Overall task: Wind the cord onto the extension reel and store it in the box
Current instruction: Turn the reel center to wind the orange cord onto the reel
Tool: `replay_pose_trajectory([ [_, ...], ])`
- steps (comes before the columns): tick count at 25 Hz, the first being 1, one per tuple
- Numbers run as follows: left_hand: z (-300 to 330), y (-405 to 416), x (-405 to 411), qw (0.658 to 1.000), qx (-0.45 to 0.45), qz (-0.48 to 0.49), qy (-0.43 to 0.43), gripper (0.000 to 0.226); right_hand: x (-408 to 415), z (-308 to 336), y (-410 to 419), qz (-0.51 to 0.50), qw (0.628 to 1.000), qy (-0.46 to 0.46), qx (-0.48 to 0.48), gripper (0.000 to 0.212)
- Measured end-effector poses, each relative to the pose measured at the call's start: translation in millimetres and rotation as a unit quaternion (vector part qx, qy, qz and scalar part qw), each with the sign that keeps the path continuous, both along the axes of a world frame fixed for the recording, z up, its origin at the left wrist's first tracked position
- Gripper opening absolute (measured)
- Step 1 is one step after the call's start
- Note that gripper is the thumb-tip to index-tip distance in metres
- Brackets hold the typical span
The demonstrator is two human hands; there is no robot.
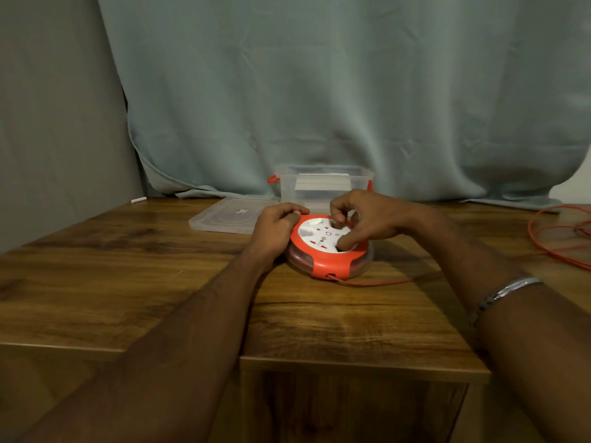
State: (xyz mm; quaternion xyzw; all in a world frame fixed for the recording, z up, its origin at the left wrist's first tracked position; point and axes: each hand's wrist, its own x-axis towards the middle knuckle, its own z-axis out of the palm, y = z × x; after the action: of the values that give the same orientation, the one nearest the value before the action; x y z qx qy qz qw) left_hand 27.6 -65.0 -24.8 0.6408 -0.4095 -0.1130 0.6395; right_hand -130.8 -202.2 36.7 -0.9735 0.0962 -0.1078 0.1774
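From where I sit, the lid [228, 215] lies flat on the wooden table [134, 251] at the far left of the working area, just beside the clear box [323, 183], which stands open against the curtain [319, 91]. Moving rightward, my left hand [276, 228] wraps over the left rim of the extension reel [329, 247], fingers curled on the orange edge and thumb against it, so I read it as clamped there to steady the housing. The reel lies flat on the table just in front of the box, socket face up. My right hand [364, 219] is on that white face, fingers bent, thumb pressed near the lower edge of the disc and fingertips hooked toward the centre; I judge it is gripping the face to turn it, though I cannot see any knob under the fingers. The cord [377, 283] leaves the front slot of the reel and trails right across the table to loose loops at the far right edge, so I take the winding as in hand with plenty left. Next I need steady turns of the face while the left hand holds firm, and the loops must feed without snagging.
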Motion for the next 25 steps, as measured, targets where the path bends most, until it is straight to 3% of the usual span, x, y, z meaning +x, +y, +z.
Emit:
replay_pose_trajectory([
  [10,-1,-3,3,0.999,-0.006,0.035,0.003,0.026,6,-4,14,-0.059,0.993,-0.014,-0.097,0.042],
  [17,-2,-4,1,0.997,0.016,0.062,-0.035,0.027,17,-9,27,-0.135,0.978,-0.073,-0.141,0.062],
  [20,-2,-3,2,0.997,0.012,0.062,-0.043,0.027,21,-9,32,-0.112,0.980,-0.096,-0.133,0.054],
  [24,-1,-3,2,0.997,0.016,0.065,-0.037,0.027,13,-1,19,-0.017,0.993,-0.101,-0.058,0.011],
  [25,-1,-3,2,0.997,0.018,0.066,-0.035,0.027,8,1,16,-0.003,0.995,-0.085,-0.043,0.020],
])
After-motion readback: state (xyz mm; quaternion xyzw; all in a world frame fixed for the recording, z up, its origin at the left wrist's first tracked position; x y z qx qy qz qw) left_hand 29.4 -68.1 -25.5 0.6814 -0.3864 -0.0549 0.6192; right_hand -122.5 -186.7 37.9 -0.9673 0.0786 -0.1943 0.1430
